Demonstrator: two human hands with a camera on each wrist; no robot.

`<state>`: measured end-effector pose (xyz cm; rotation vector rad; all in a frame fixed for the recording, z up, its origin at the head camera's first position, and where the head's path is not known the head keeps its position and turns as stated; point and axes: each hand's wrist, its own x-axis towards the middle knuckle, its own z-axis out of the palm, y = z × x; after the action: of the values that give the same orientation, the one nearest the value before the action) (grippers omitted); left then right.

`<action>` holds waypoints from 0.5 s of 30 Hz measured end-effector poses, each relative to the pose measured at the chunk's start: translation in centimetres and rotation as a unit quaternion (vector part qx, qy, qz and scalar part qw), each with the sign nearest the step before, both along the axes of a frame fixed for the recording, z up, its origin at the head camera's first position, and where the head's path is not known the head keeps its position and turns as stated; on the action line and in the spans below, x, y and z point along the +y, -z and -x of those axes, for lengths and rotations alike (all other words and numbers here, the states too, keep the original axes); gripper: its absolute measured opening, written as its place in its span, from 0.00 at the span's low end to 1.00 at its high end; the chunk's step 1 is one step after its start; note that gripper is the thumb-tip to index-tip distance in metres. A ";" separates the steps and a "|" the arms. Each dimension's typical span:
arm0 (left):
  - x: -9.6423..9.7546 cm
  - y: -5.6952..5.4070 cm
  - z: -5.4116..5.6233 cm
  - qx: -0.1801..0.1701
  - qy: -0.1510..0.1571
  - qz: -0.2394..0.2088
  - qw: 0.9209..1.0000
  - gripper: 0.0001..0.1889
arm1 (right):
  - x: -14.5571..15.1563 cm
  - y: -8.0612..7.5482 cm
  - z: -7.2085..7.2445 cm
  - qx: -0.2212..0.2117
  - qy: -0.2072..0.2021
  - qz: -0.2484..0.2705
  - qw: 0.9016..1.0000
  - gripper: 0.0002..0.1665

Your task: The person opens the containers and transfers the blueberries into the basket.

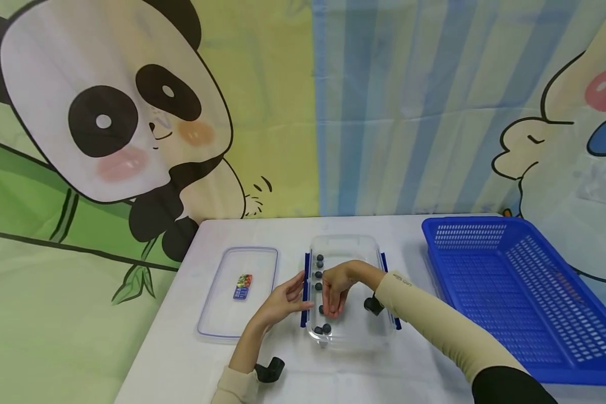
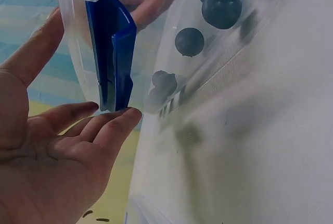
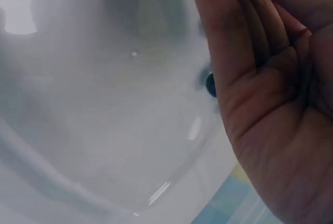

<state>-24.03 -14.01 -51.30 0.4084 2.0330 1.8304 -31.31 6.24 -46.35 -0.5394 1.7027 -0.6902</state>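
A clear plastic box [image 1: 356, 336] with blue side clips stands at the table's middle. Several blueberries [image 1: 326, 328] lie along its left side. My left hand [image 1: 284, 300] is beside the box's left wall, fingers extended. In the left wrist view its fingertips are right at the lower end of the blue clip [image 2: 120, 52]. My right hand [image 1: 337, 289] reaches down into the box, fingers bunched and pointing at the floor, right next to one partly covered blueberry [image 1: 321, 310]. Its fingertips are out of frame in the right wrist view, so I cannot tell whether they pinch a berry.
A clear lid [image 1: 214, 292] with a bluish rim and a printed label [image 1: 243, 286] lies left of the box. At the right stands a large blue plastic basket [image 1: 485, 275]. A patterned curtain [image 1: 283, 112] hangs behind the white table [image 1: 182, 348].
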 end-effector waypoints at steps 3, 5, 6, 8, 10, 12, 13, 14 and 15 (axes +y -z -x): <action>0.1 0.1 0.0 0.003 0.003 -0.008 1.000 0.46 | 0.3 0.7 0.1 -0.003 0.007 -0.004 1.000 0.09; 0.0 0.1 -0.1 0.006 0.001 -0.012 1.000 0.45 | 0.4 1.1 0.1 -0.005 0.011 -0.001 1.000 0.09; 0.0 0.1 -0.2 0.012 0.000 -0.014 1.000 0.45 | 0.5 1.3 0.0 -0.006 0.015 0.001 1.000 0.09; 0.0 -0.1 -0.5 0.024 -0.003 -0.019 1.000 0.45 | 0.5 1.7 -0.1 -0.005 0.020 0.006 1.000 0.09; 0.1 -0.4 -0.8 0.043 -0.004 -0.022 0.999 0.44 | 0.5 2.0 -0.1 -0.003 0.021 0.009 1.000 0.09; 0.4 -0.8 -1.1 0.068 -0.003 -0.029 0.997 0.43 | 0.5 2.2 -0.2 -0.004 0.025 0.011 1.000 0.09; 0.6 -0.9 -1.2 0.081 -0.004 -0.034 0.996 0.42 | 0.5 2.3 -0.2 -0.004 0.025 0.012 1.000 0.09; 0.9 -1.0 -1.3 0.095 -0.006 -0.039 0.995 0.41 | 0.5 2.4 -0.3 -0.003 0.026 0.012 1.000 0.09; 1.2 -1.0 -1.4 0.109 -0.009 -0.042 0.993 0.40 | 0.5 2.4 -0.3 -0.003 0.028 0.011 1.000 0.08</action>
<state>-22.65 -12.83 -50.31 0.6407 2.1108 1.9622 -31.01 6.72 -48.78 -0.5059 1.7110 -0.7495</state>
